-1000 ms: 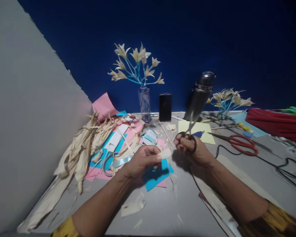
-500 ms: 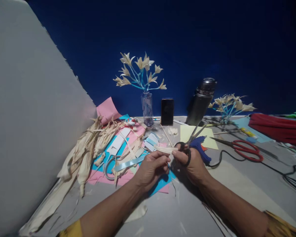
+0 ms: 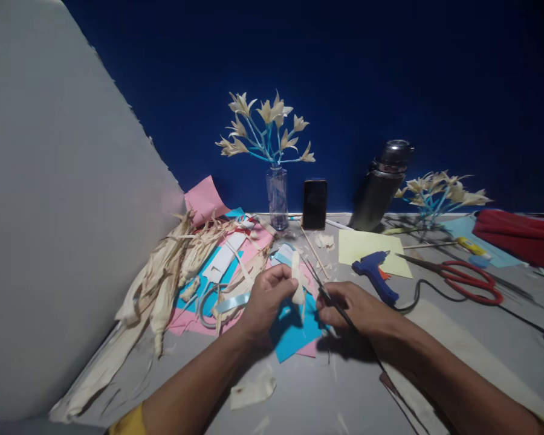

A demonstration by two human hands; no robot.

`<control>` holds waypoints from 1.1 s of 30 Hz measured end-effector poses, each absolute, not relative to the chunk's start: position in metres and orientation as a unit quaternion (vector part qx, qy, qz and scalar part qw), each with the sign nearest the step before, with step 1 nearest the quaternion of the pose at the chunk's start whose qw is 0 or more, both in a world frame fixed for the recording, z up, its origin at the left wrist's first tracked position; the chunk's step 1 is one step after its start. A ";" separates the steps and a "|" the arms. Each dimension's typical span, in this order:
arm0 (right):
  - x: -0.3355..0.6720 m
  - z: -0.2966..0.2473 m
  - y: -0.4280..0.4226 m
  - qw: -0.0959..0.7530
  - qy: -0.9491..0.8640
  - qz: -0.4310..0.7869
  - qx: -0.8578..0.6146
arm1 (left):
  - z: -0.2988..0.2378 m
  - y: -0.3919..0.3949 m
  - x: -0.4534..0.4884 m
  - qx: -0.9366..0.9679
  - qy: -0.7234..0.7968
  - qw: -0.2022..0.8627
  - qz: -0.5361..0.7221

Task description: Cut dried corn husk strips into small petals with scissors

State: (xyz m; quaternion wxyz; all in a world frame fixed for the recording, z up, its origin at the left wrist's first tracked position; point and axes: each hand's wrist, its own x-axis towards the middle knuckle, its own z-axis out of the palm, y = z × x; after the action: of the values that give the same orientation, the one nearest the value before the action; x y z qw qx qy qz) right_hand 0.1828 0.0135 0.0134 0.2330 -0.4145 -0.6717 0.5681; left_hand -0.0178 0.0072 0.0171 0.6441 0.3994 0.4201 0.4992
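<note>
My left hand [image 3: 272, 299] pinches a small pale strip of corn husk [image 3: 297, 275], held upright between thumb and fingers. Close on its right, my right hand [image 3: 347, 305] grips black-handled scissors [image 3: 323, 291], their blades pointing up and left beside the strip. Whether the blades touch the husk I cannot tell. Beneath both hands lie blue paper [image 3: 294, 332] and pink paper. A loose piece of husk [image 3: 254, 389] rests on the table nearer to me.
Dried corn husks [image 3: 163, 296] are heaped at left. Behind stand a glass vase [image 3: 277, 199] of husk flowers, a phone [image 3: 314, 205] and a flask [image 3: 381, 187]. At right lie a blue glue gun [image 3: 375, 275] with its cord, red-handled scissors [image 3: 471, 281] and yellow paper [image 3: 351, 244].
The husk strip has gone from lying sideways between both hands to upright in my left hand. My right hand has turned the scissors, bringing their blades toward the strip.
</note>
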 end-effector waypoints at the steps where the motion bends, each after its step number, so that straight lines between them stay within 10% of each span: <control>1: 0.186 0.016 0.015 0.219 -0.679 0.559 -0.423 | 0.018 0.008 -0.020 0.415 0.432 0.624 0.501; 33: 0.182 0.012 0.012 0.179 -0.613 0.601 -0.481 | 0.035 0.014 -0.033 0.462 0.426 0.660 0.413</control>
State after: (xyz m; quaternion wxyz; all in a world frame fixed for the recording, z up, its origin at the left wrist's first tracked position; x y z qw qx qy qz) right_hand 0.1824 0.0120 0.0121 0.1794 -0.4805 -0.6125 0.6014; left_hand -0.0334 0.0138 0.0347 0.6596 0.4617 0.4260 0.4126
